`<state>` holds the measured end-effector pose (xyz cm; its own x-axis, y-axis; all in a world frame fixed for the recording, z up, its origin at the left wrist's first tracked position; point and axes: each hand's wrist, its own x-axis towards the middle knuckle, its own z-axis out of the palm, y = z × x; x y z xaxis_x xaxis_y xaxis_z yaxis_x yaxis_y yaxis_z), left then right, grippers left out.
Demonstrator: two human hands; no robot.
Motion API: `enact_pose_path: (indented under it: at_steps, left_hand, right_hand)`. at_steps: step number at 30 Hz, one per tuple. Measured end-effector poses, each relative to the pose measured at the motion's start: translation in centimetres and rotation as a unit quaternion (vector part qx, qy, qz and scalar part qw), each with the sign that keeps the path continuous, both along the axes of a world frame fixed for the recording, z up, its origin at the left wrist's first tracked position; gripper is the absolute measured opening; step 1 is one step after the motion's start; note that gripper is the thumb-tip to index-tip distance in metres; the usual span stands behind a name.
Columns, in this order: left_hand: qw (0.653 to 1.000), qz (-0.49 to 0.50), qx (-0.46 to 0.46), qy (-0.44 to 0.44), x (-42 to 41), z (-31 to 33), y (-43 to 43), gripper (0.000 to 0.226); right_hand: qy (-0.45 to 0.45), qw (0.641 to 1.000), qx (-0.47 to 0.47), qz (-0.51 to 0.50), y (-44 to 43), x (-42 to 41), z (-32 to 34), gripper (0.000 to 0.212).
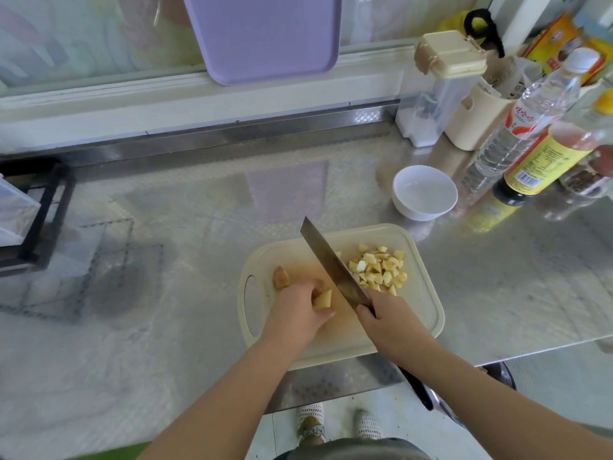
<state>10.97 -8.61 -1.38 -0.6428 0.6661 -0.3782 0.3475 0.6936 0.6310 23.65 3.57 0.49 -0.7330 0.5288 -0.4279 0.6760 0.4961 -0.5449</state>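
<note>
The left hand point(300, 308) is curling its fingers round a pale wedge point(323, 299) on the cutting board point(421, 293) while the right hand point(384, 315) is gripping the cleaver point(331, 263) firmly, so those fingertips should be tucking back from the blade's path

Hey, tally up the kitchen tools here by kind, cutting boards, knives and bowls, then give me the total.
Cutting boards: 2, the beige board in use and the purple board leaning at the window.
Knives: 1, the cleaver.
Bowls: 1, the white bowl.
Total: 4.
</note>
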Motion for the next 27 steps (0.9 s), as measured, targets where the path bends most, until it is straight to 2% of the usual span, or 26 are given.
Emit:
enact_pose_path:
  at_steps: [5,12,27]
  left_hand:
    - [0.998,0.053,0.03,0.027,0.3,-1.1,-0.6,0.052]
    - [0.977,0.178,0.102,-0.063,0.5,-1.7,-0.2,0.044]
    - [0.969,0.209,0.11,-0.079,0.3,-2.3,-0.2,0.034]
  right_hand:
    - [-0.012,0.999,0.038,0.034,-0.6,0.5,-0.7,0.021]
    - [-0.012,0.994,0.076,0.078,-0.4,1.4,-0.7,0.018]
    - [-0.042,0.983,0.116,0.138,-0.7,1.4,-1.4,0.016]
